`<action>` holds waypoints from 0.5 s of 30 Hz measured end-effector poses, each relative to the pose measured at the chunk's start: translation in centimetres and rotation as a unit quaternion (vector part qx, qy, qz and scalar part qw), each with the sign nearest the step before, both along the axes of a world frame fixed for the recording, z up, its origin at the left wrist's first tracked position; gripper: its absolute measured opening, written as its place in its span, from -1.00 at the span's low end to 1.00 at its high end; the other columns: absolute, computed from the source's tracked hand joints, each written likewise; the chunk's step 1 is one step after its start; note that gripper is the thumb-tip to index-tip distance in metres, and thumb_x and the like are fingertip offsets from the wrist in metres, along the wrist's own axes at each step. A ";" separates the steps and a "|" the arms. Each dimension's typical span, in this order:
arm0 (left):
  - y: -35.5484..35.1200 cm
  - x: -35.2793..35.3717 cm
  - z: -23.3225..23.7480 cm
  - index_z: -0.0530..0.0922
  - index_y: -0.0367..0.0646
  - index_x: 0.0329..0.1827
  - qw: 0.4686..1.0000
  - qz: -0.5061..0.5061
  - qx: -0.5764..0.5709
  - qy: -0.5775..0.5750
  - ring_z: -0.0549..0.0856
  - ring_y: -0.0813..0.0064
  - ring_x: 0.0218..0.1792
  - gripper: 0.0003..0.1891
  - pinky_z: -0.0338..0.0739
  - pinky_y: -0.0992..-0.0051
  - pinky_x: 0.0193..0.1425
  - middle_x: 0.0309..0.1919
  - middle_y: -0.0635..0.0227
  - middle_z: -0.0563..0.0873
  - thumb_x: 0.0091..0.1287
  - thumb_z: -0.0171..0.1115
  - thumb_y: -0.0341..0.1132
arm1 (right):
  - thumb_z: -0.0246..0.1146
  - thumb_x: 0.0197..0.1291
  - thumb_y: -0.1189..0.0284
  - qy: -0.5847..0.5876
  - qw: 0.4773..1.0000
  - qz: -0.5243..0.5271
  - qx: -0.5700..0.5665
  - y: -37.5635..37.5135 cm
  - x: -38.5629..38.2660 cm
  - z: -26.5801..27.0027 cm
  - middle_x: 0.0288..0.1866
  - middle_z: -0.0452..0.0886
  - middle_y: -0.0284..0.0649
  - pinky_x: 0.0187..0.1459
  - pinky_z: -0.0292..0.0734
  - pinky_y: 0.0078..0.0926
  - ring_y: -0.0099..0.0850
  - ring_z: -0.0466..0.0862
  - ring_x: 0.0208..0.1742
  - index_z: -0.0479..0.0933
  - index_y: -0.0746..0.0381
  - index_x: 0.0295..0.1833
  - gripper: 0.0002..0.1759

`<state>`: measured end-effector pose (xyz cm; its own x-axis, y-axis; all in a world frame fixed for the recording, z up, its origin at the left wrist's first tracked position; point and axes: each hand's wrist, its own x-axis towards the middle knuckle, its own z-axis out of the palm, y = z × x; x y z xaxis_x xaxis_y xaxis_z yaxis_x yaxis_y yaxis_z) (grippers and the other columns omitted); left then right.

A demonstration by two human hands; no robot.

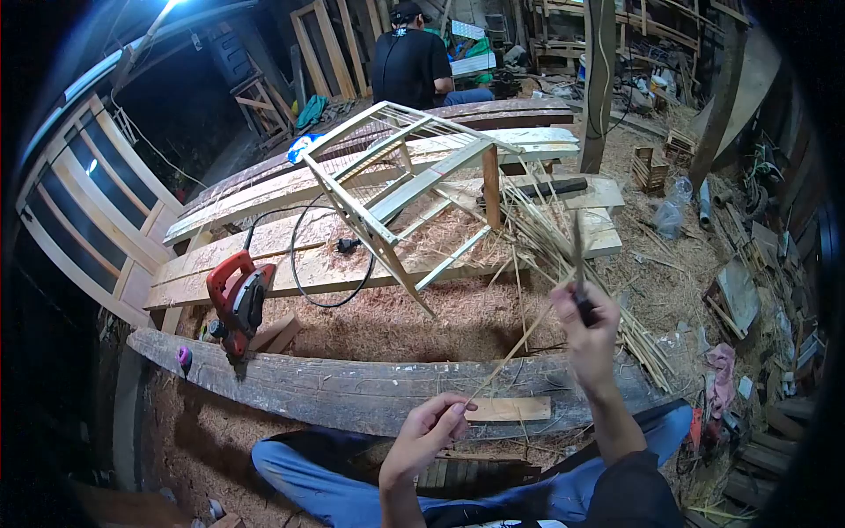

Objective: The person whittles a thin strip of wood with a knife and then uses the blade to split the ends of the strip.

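Observation:
My left hand (427, 433) is closed low in front of me, pinching one end of a thin bamboo strip (511, 354). The strip slants up to the right as far as my right hand (590, 333), which is wrapped round the dark handle of a knife (576, 246). Its narrow blade points upward. Beneath both hands lies a weathered plank (352, 392), with a short pale wood piece (509, 408) on it. Beyond the right hand, a bundle of bamboo strips (550, 238) spreads across the boards beside a slatted wooden frame (431, 180).
A red electric planer (236, 299) rests on the left of the plank, near a small purple object (185, 356). Its black cable (295, 264) loops over the long boards (202, 268). Shavings cover the ground. A person (412, 66) in black sits at the back, facing away.

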<state>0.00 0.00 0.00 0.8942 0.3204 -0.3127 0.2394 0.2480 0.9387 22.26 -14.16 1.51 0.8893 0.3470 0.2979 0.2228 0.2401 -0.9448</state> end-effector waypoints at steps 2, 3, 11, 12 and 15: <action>0.0 -0.1 0.1 0.61 -0.29 0.08 1.000 0.006 0.005 -0.011 0.40 0.74 -0.39 -0.75 0.26 0.65 -0.34 -0.43 0.59 0.48 0.64 0.13 -0.26 | 0.40 0.42 0.30 0.022 0.999 -0.029 0.017 -0.6 0.5 -0.1 -0.51 0.46 -0.56 -0.50 0.17 -0.70 -0.78 0.35 -0.52 0.68 0.27 -0.11 -0.77; -0.2 0.0 -0.7 0.61 -0.29 0.08 1.000 0.009 -0.012 -0.022 0.40 0.74 -0.39 -0.75 0.26 0.65 -0.34 -0.43 0.59 0.48 0.64 0.13 -0.26 | 0.40 0.42 0.30 0.010 1.000 -0.027 0.000 -0.7 0.5 0.3 -0.51 0.46 -0.56 -0.50 0.17 -0.70 -0.78 0.35 -0.52 0.68 0.27 -0.11 -0.77; -1.5 0.8 0.3 0.58 -0.24 0.08 0.998 0.041 -0.009 -0.043 0.36 0.77 -0.41 -0.77 0.18 0.68 -0.42 -0.45 0.56 0.46 0.64 0.11 -0.25 | 0.44 0.37 0.23 -0.002 0.983 0.148 -0.108 1.0 -2.8 0.0 -0.52 0.51 -0.53 -0.48 0.23 -0.65 -0.77 0.40 -0.49 0.69 0.29 -0.16 -0.69; -1.7 0.9 0.3 0.57 -0.23 0.09 0.998 0.045 -0.017 -0.031 0.35 0.77 -0.43 -0.78 0.15 0.68 -0.44 -0.46 0.55 0.45 0.65 0.10 -0.25 | 0.45 0.36 0.22 -0.001 0.977 0.180 -0.110 1.1 -3.0 0.0 -0.52 0.53 -0.51 -0.48 0.26 -0.64 -0.76 0.41 -0.48 0.69 0.30 -0.16 -0.68; -2.0 1.2 0.0 0.56 -0.22 0.08 0.993 0.051 -0.086 -0.060 0.30 0.78 -0.51 -0.80 0.13 0.69 -0.49 -0.47 0.54 0.44 0.64 0.11 -0.26 | 0.47 0.35 0.22 0.027 0.969 0.209 -0.131 1.2 -3.2 0.5 -0.51 0.56 -0.48 -0.46 0.31 -0.63 -0.76 0.43 -0.44 0.69 0.31 -0.15 -0.67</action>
